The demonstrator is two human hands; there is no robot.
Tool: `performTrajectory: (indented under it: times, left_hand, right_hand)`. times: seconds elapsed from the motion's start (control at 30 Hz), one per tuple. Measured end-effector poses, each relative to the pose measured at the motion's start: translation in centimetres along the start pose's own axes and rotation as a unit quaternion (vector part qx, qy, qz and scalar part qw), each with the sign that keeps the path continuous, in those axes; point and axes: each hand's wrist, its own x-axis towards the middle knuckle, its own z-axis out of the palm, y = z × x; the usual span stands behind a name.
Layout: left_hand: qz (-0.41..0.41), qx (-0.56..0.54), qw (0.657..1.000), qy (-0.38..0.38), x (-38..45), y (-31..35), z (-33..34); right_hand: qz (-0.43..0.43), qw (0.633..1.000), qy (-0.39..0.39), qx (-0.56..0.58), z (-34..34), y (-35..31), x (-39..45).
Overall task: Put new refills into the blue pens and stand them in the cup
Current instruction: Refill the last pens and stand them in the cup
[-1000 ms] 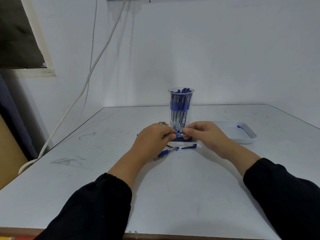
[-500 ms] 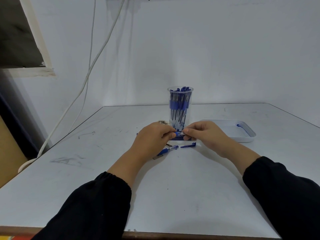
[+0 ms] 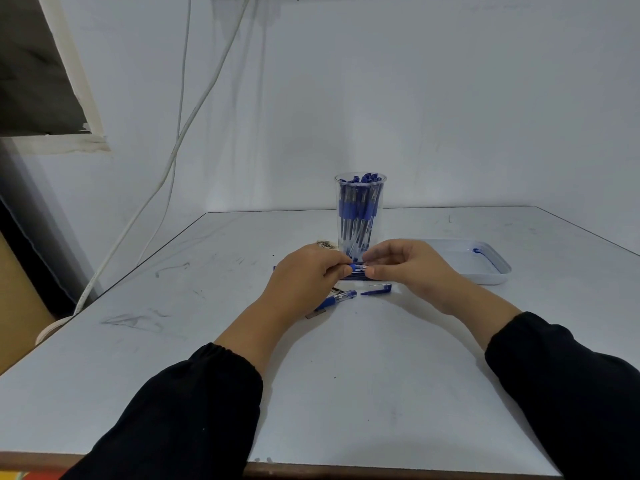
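Nothing much has shifted over the last second: your hands keep the same meeting point in front of the cup, and the loose parts on the table lie as they did.

From the head camera, your left hand (image 3: 304, 278) and right hand (image 3: 408, 268) come together just in front of the clear cup (image 3: 360, 216), each with fingers curled, pinching one end of a short blue pen part (image 3: 357, 268) between them. Only a small blue and pale stretch shows between your fingertips, so you cannot tell from this view whether it is a barrel, a tip section or a refill going in. The cup stands upright and is already packed with blue pens (image 3: 358, 209). Below your hands, a blue-gripped pen body (image 3: 337, 298) lies on the table (image 3: 346, 375), with a blue cap (image 3: 377, 290) just beside it. A dark strip, perhaps a pack of refills (image 3: 353, 278), lies behind your fingers, mostly hidden. To your right sits a white tray (image 3: 498, 271) holding one thin blue piece (image 3: 485, 258).

You appear to be mid-assembly on one pen, joining or seating parts. The next move likely calls for steady, straight pressure along the pen's axis so the parts seat without bending, then fitting the cap and standing the finished pen in the crowded cup without tipping it.
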Motion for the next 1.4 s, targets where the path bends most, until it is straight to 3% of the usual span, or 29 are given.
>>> performTrajectory:
  times: [0.5, 0.67, 0.83, 1.07, 1.4]
  left_hand:
    - [-0.016, 0.008, 1.0, 0.0, 0.1, -0.5, 0.1]
    - [-0.046, 0.007, 0.999, 0.0, 0.1, -0.9, 0.2]
    - [-0.048, 0.011, 0.999, -0.002, 0.1, -0.9, 0.2]
    - [-0.042, 0.005, 0.999, 0.002, 0.1, -0.8, 0.2]
    - [-0.038, 0.01, 0.999, -0.001, 0.1, -0.7, 0.2]
  right_hand:
    - [0.011, 0.998, 0.048, -0.044, -0.8, -0.2, 0.2]
    - [0.017, 0.977, 0.043, -0.208, -2.3, -0.4, 0.3]
    - [0.026, 0.925, -0.017, -0.378, -2.9, -0.3, -0.1]
    - [0.03, 0.911, -0.03, -0.409, -2.8, 0.0, -0.1]
    - [0.029, 0.921, -0.037, -0.386, -2.8, -0.3, -0.2]
